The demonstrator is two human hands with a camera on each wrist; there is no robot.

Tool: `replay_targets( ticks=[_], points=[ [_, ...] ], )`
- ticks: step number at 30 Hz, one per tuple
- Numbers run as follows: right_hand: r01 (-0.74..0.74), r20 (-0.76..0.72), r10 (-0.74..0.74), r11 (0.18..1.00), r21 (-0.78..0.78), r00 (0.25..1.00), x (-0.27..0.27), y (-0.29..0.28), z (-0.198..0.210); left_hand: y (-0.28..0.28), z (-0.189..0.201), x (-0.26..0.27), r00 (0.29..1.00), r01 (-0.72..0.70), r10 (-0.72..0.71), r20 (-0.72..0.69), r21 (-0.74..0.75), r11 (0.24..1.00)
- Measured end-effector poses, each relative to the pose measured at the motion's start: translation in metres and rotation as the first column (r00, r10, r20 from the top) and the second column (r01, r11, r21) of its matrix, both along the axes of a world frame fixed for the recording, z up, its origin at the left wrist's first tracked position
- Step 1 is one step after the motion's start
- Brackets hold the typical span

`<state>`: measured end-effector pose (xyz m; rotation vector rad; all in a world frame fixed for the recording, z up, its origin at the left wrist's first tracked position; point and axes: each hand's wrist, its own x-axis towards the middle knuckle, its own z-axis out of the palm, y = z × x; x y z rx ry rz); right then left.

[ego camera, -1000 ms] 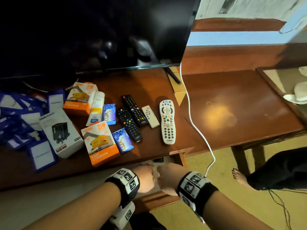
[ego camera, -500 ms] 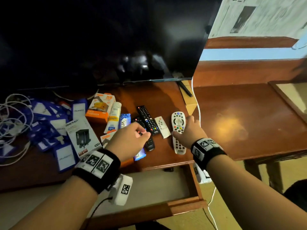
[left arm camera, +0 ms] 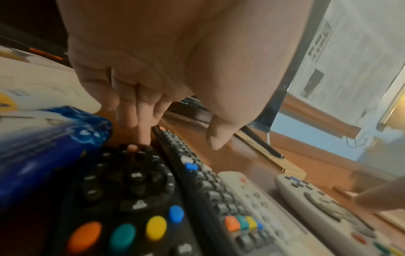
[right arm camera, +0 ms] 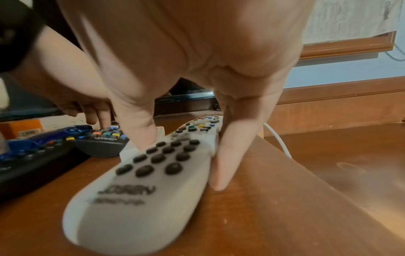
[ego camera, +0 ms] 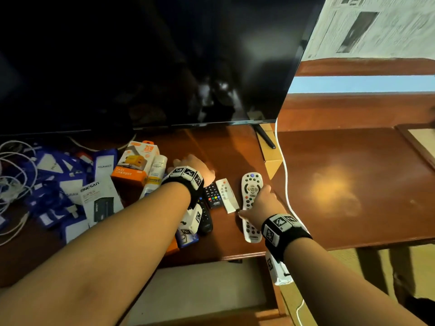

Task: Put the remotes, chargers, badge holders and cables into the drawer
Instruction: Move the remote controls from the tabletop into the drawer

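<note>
Dark TV (ego camera: 153, 60) fills the upper left of the head frame, standing on the brown table (ego camera: 341, 184) that runs across the middle. Open drawer (ego camera: 200, 290) shows at bottom centre, under the table edge, nothing seen inside. Badge holders (ego camera: 54, 184), blue, piled at left centre with white cables (ego camera: 14, 175) at the far left edge. Charger boxes next: white box (ego camera: 101, 201) left of centre, orange box (ego camera: 135, 164) just above it. White cord (ego camera: 286, 184) runs down the table right of the remotes. Remotes sit side by side at centre: white remote (ego camera: 251, 205) furthest right, small white remote (ego camera: 227, 192) just left of it, then black remote (ego camera: 213, 195), then a second black remote (ego camera: 204, 218) partly under the left wrist. Blue packet (left arm camera: 50, 138) lies touching that second black remote at left of the left wrist frame. Left hand (ego camera: 196, 167) above the black remotes, fingers (left arm camera: 140, 121) pointing down and touching the tabletop at their far ends, thumb apart, holding nothing. Right hand (ego camera: 261, 204) holds the white remote, thumb (right arm camera: 138, 128) on its left edge and a finger on its right edge, remote still on the table.
</note>
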<state>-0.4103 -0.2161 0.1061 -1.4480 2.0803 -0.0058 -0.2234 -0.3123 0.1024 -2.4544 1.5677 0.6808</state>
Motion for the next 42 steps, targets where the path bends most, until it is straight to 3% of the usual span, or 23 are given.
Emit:
replay_targets(
  ticks=[5, 8, 12, 17, 22, 26, 31, 37, 42],
  points=[
    [0.006, 0.093, 0.001, 0.997, -0.071, 0.996, -0.005, 0.010, 0.008, -0.014, -0.014, -0.008, 0.999, -0.037, 0.038, -0.031, 0.023, 0.999],
    [-0.013, 0.195, 0.046, 0.986, -0.164, 0.980, -0.009, 0.024, 0.015, -0.018, -0.019, -0.014, 1.000, 0.025, -0.024, -0.014, 0.034, 0.999],
    [-0.062, 0.307, 0.140, 0.966, -0.252, 0.941, -0.013, 0.060, 0.029, -0.011, -0.010, -0.024, 0.988, 0.151, -0.146, 0.044, -0.134, 0.979],
    [-0.168, 0.267, 0.247, 0.944, -0.285, 0.931, -0.015, 0.116, 0.040, 0.010, 0.043, -0.021, 0.988, 0.047, -0.100, -0.121, -0.378, 0.925],
    [-0.317, 0.141, 0.363, 0.909, -0.271, 0.921, -0.010, 0.153, 0.038, 0.066, 0.111, 0.010, 0.936, -0.033, -0.183, -0.300, -0.594, 0.804],
    [-0.508, -0.002, 0.516, 0.843, -0.179, 0.857, 0.001, 0.172, 0.027, 0.147, 0.124, 0.049, 0.870, -0.074, -0.297, -0.395, -0.698, 0.712],
    [-0.677, -0.107, 0.671, 0.735, -0.026, 0.733, 0.021, 0.181, 0.000, 0.240, 0.092, 0.097, 0.811, -0.011, -0.406, -0.421, -0.705, 0.709],
    [-0.690, -0.118, 0.708, 0.706, 0.162, 0.696, 0.041, 0.158, -0.034, 0.295, 0.059, 0.134, 0.733, 0.224, -0.585, -0.346, -0.690, 0.688],
    [-0.673, -0.107, 0.744, 0.648, 0.358, 0.660, 0.052, 0.139, -0.055, 0.309, 0.044, 0.144, 0.707, 0.324, -0.622, -0.336, -0.628, 0.708]
  ],
)
